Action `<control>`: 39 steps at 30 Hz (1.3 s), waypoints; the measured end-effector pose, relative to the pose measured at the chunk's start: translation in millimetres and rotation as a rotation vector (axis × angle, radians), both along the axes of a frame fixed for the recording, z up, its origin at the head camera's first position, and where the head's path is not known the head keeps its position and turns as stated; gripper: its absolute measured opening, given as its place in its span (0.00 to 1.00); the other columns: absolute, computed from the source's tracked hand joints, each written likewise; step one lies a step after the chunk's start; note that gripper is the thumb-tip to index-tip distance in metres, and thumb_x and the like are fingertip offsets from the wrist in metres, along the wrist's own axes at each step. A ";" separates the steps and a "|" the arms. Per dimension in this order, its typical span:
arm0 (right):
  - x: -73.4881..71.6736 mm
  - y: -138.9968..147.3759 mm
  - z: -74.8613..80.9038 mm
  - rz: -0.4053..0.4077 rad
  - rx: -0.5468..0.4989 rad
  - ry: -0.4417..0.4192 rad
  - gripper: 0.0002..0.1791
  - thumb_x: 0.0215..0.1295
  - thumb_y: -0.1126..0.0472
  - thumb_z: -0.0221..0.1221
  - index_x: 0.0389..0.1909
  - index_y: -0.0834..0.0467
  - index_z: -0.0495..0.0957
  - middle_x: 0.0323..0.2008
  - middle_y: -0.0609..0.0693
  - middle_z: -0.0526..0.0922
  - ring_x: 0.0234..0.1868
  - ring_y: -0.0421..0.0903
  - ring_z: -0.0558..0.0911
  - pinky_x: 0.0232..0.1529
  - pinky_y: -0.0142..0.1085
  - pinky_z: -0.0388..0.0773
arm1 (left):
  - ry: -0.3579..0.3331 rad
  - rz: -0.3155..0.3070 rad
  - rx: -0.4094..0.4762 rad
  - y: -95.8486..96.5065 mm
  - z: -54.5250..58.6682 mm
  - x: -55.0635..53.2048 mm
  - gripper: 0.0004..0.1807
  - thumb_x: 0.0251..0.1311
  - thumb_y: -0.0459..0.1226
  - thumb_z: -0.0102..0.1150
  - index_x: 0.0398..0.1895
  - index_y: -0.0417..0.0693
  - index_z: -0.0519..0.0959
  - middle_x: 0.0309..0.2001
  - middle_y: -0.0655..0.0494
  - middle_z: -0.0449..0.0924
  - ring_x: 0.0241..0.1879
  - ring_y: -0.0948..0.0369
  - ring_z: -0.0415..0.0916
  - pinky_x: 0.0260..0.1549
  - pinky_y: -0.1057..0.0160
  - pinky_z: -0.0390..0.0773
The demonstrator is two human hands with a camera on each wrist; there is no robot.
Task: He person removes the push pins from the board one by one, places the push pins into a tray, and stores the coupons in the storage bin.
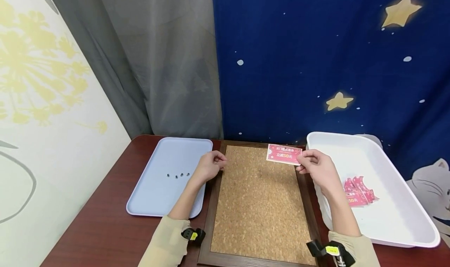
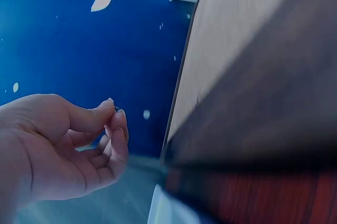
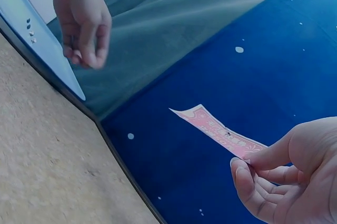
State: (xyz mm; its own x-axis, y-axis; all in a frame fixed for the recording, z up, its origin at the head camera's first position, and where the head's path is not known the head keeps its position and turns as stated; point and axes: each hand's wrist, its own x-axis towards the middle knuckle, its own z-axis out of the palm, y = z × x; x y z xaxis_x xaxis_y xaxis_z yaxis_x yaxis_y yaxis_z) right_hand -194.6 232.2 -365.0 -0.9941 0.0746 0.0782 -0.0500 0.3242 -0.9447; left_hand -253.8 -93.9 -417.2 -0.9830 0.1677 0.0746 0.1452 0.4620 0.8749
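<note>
My right hand (image 1: 319,168) pinches a pink paper coupon (image 1: 281,153) by its right end, above the far right part of a wood-framed corkboard (image 1: 260,212). In the right wrist view the coupon (image 3: 221,133) bends slightly along its length. My left hand (image 1: 209,166) is over the board's left frame, near the blue tray's right edge. Its thumb and index fingertips pinch a tiny thing, a thumbtack (image 2: 116,109) by its thin edge, mostly hidden. Several small dark and silvery thumbtacks (image 1: 181,175) lie on the light blue tray (image 1: 151,196).
To the right of the board stands a deep white bin (image 1: 404,220) with a small pile of pink coupons (image 1: 359,192) inside. A dark red table (image 1: 95,220) carries everything. Grey curtain (image 1: 175,64) and blue star curtain (image 1: 281,64) hang behind it.
</note>
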 end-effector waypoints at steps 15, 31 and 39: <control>10.7 41.8 -8.5 -0.071 0.134 -0.036 0.20 0.75 0.58 0.57 0.53 0.73 0.72 0.30 0.47 0.83 0.28 0.37 0.82 0.35 0.29 0.81 | 0.026 0.119 -0.104 -63.2 -6.1 -3.3 0.03 0.65 0.28 0.61 0.34 0.36 0.82 0.26 0.49 0.81 0.27 0.57 0.78 0.27 0.65 0.72; 30.5 88.2 -30.8 -0.115 0.294 -0.096 0.23 0.76 0.54 0.55 0.53 0.73 0.71 0.29 0.49 0.84 0.28 0.41 0.83 0.32 0.30 0.78 | -0.020 0.190 -0.266 -117.2 -16.2 -8.9 0.04 0.65 0.29 0.60 0.34 0.35 0.81 0.27 0.51 0.79 0.28 0.58 0.73 0.30 0.62 0.72; 36.5 113.9 -40.7 -0.140 0.331 -0.139 0.26 0.78 0.52 0.53 0.54 0.74 0.70 0.29 0.51 0.84 0.27 0.41 0.82 0.32 0.28 0.78 | -0.028 0.215 -0.296 -133.7 -20.5 -11.5 0.04 0.64 0.28 0.60 0.34 0.33 0.81 0.29 0.47 0.80 0.31 0.54 0.74 0.32 0.62 0.72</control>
